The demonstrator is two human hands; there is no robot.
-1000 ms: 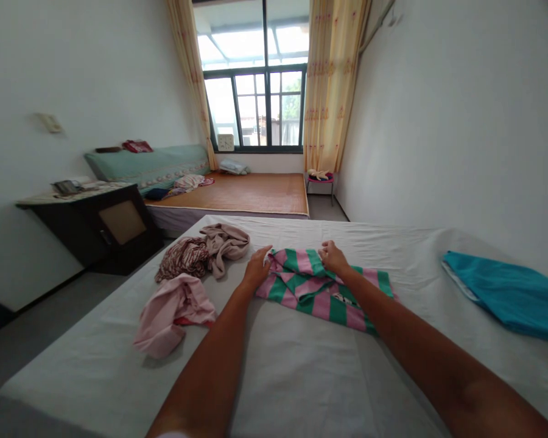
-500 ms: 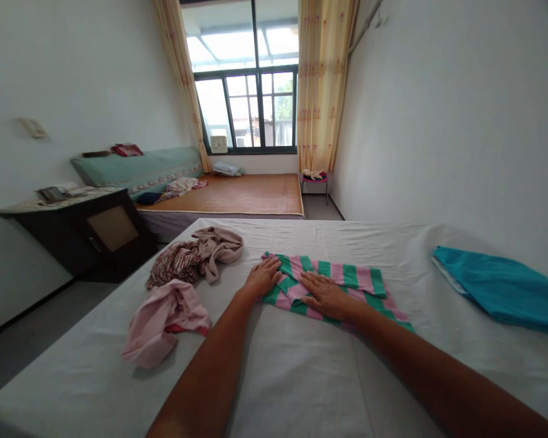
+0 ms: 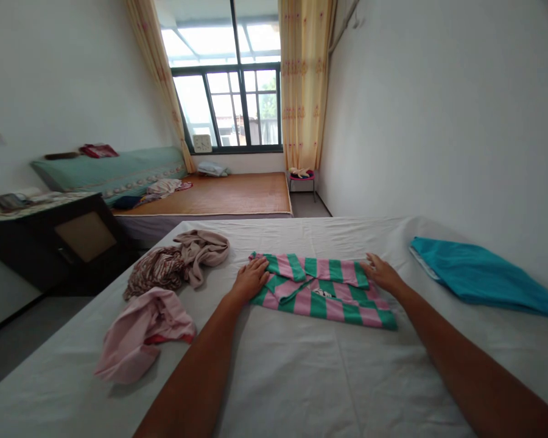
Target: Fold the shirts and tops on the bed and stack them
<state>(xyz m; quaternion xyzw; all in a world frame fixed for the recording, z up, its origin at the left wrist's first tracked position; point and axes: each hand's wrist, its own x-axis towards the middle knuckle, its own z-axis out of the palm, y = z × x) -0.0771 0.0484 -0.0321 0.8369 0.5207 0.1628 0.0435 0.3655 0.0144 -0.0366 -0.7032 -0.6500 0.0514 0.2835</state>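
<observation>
A pink and green striped garment (image 3: 322,298) lies folded in a long flat strip on the white sheet, with a small piece of dark lettering on white near its middle. My left hand (image 3: 252,278) rests flat on its left end, fingers stretched out. At the far right end, my right hand (image 3: 381,272) is open, its fingers apart at the garment's upper right corner; whether the fingertips touch the cloth I cannot tell.
Left of the garment lie a crumpled pink garment (image 3: 141,340), a brown patterned cloth (image 3: 158,272) and a beige cloth (image 3: 204,252). A folded teal garment (image 3: 479,274) is at the right. Beyond stand another bed (image 3: 237,191) and a dark cabinet (image 3: 64,237).
My right hand has slid from the garment's middle to its right end, uncovering the lettering. My left hand stays on the left end. The view has turned slightly right.
</observation>
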